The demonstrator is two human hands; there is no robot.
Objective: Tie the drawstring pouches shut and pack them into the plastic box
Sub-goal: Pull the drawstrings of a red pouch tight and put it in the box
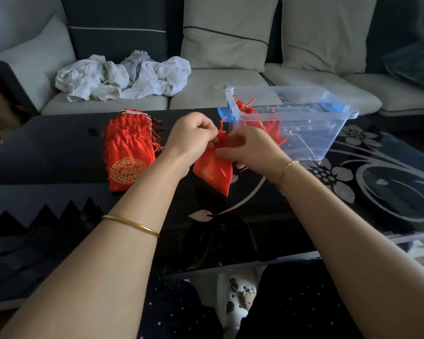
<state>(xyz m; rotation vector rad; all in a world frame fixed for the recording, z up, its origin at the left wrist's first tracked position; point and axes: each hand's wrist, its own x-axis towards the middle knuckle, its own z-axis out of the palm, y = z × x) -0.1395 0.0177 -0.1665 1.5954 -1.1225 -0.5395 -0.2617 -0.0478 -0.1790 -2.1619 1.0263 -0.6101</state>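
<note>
1. Red satin drawstring pouch [213, 171], small and soft: held just above the bench between both hands, body hanging down towards the person, neck gathered. Knot judged to be in the making; it cannot be told whether it is finished.
2. Left hand [194, 135]: fingers curled, pinching the red cord at the pouch's neck.
3. Right hand [250, 148]: fingers curled, pinching the same neck from the other side, touching the left hand's fingertips.
4. Clear plastic box with blue latches [328, 133]: on the bench to the right of the hands, lid off. It holds a few red pouches with tied tops [245, 108] at its left end; the rest of it looks unfilled. Packing is judged to be at an early stage.
5. Stack of flat red pouches, gold emblem on top [129, 155]: on the bench left of the hands, cords loose at the side. Judged to be awaiting tying, and the larger share of the work.
6. Black glass bench with silver flower pattern [59, 148]: carries all of the above.
7. Grey sofa [218, 89]: behind the bench, with a crumpled white cloth heap [123, 77] on the seat and pale cushions [228, 33] against the back.
</note>
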